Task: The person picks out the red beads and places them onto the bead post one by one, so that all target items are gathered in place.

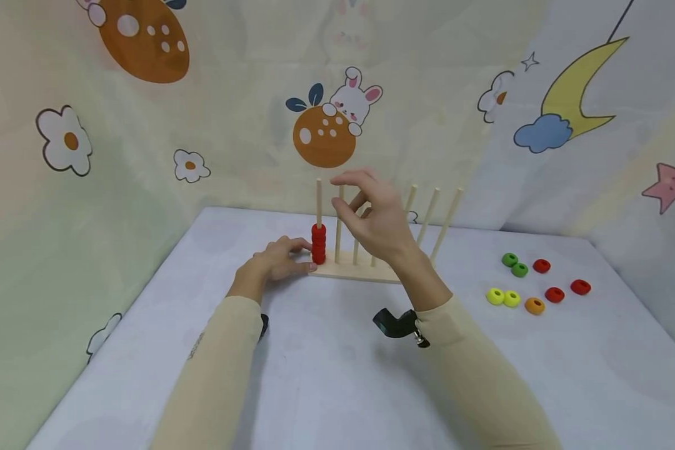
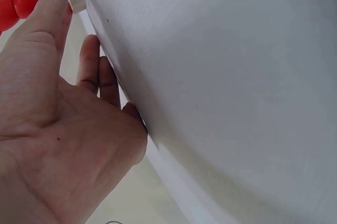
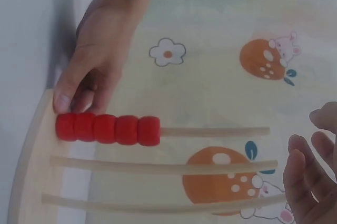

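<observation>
A wooden peg stand (image 1: 355, 270) with several upright rods stands near the back of the table. Red beads (image 1: 318, 244) are stacked on its leftmost rod, as the right wrist view also shows, while the top of that rod is bare. My left hand (image 1: 278, 259) pinches the left end of the base, thumb in front, right beside the lowest bead. In the left wrist view the thumb (image 2: 45, 19) lies against the base end. My right hand (image 1: 377, 219) is raised before the rods near their tops, thumb and fingers apart with nothing between them, and it hides some rods.
To the right on the table lie loose beads: green beads (image 1: 509, 259), yellow beads (image 1: 495, 296), an orange bead (image 1: 535, 305) and red beads (image 1: 554, 295). A printed cloth backdrop (image 1: 247, 125) rises behind the white table (image 1: 315, 375).
</observation>
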`<move>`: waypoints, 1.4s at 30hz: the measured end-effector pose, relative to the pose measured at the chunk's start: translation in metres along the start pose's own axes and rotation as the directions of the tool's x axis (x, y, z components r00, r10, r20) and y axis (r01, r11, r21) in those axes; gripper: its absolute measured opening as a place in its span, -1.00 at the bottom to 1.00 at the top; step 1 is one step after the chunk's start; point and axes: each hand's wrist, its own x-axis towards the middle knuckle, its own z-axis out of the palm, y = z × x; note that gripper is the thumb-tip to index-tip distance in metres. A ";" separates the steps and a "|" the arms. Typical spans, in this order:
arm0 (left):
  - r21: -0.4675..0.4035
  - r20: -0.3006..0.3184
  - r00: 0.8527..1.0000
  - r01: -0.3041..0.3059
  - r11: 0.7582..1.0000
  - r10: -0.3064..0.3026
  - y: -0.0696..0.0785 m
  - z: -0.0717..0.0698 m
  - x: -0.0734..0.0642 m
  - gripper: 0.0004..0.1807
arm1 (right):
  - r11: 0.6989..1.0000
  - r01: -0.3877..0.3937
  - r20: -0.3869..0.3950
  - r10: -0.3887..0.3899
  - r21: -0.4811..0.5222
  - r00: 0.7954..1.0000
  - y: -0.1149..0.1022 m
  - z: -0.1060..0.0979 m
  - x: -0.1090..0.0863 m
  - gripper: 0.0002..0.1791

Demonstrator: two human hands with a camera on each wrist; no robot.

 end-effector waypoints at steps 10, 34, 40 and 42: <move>-0.023 0.005 1.000 -0.001 1.000 0.001 -0.003 -0.002 -0.005 -0.40 | 0.999 -0.039 -0.008 0.039 -0.015 0.999 0.006 -0.017 -0.018 -0.70; -0.023 -0.002 1.000 -0.017 1.000 0.016 0.001 0.004 -0.002 -0.38 | 0.995 -0.081 -0.039 0.078 -0.057 0.996 0.036 -0.069 -0.074 -0.68; -0.031 0.007 1.000 -0.018 0.999 0.018 -0.002 0.004 0.002 -0.36 | 0.992 -0.080 -0.059 0.075 -0.095 0.995 0.027 -0.082 -0.081 -0.71; -0.038 0.007 1.000 -0.011 0.999 0.012 -0.003 0.004 0.003 -0.35 | 0.992 -0.079 -0.059 0.074 -0.094 0.996 0.021 -0.086 -0.082 -0.71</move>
